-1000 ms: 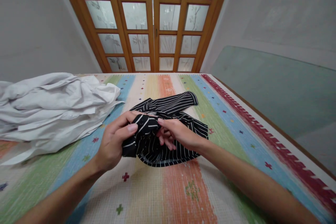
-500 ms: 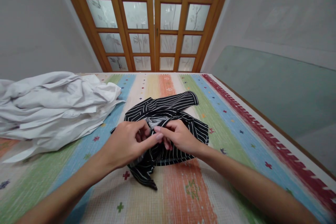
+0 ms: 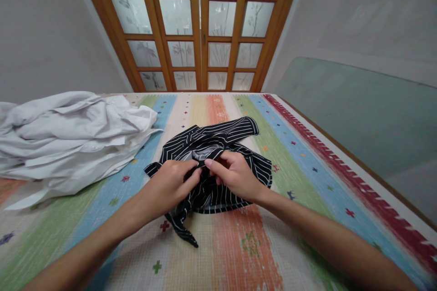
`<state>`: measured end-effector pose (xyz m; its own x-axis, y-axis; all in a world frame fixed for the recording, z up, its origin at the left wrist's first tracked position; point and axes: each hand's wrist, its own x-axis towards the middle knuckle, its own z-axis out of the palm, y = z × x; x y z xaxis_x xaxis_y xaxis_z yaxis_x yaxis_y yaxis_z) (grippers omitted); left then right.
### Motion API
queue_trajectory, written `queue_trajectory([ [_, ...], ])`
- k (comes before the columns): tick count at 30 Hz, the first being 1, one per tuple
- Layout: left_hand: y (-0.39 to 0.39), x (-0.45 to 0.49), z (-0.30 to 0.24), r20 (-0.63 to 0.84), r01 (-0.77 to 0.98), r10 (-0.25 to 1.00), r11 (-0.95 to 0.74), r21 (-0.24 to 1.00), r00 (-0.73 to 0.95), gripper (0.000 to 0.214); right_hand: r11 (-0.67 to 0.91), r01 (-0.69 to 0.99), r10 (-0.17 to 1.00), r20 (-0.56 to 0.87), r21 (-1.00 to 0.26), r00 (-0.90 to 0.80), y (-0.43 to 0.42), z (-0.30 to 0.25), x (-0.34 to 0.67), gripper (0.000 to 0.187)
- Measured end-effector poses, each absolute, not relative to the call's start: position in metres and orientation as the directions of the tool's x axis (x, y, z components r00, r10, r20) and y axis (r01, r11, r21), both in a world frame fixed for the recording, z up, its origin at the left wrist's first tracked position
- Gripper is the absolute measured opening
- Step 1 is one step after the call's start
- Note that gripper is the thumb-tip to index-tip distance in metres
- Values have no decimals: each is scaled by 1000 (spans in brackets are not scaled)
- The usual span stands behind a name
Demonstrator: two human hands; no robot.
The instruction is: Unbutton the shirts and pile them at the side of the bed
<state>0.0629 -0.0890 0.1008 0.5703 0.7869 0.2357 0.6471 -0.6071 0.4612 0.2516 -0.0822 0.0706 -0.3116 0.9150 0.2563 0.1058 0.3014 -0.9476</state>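
A black garment with thin white stripes [image 3: 225, 132], likely a shirt, lies crumpled in front of me. My left hand [image 3: 177, 182] pinches a folded edge near the garment's middle. Close beside it, my right hand [image 3: 235, 175] grips the same edge between thumb and fingers. The two sets of fingertips nearly meet there. Grey inner fabric shows just beyond them. One striped part reaches out to the far right, and a narrow end hangs toward me below my left hand. The undersides of my fingers are partly hidden.
White crumpled clothing [image 3: 78, 141] is heaped at the left. Beneath everything is a multicoloured striped cloth [image 3: 246, 250] with small printed motifs. Wooden doors with frosted panes [image 3: 201, 41] stand beyond the far edge. A pale green panel [image 3: 355, 118] leans along the right wall.
My left thumb has drawn back from across the right fingertips and now pinches the edge. The edge has been lifted and shows more, and the narrow end near me has shifted slightly left.
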Motion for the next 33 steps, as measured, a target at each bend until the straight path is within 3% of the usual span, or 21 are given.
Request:
queue_trajectory([
  [11,-91,63,105,194,607,821,-536,586,537,29,457,323,879,365,-829,-308,-83,58,248,37],
  [17,-93,69,101,194,607,805,-560,564,561,29,454,350,880,351,-819,-321,-83,55,247,36],
  [26,-93,66,103,116,500,829,-435,749,548,30,565,373,813,417,-736,-407,-84,73,255,33],
  [33,-92,65,105,101,498,814,-443,746,572,36,610,387,776,423,-692,-468,-80,79,260,33],
])
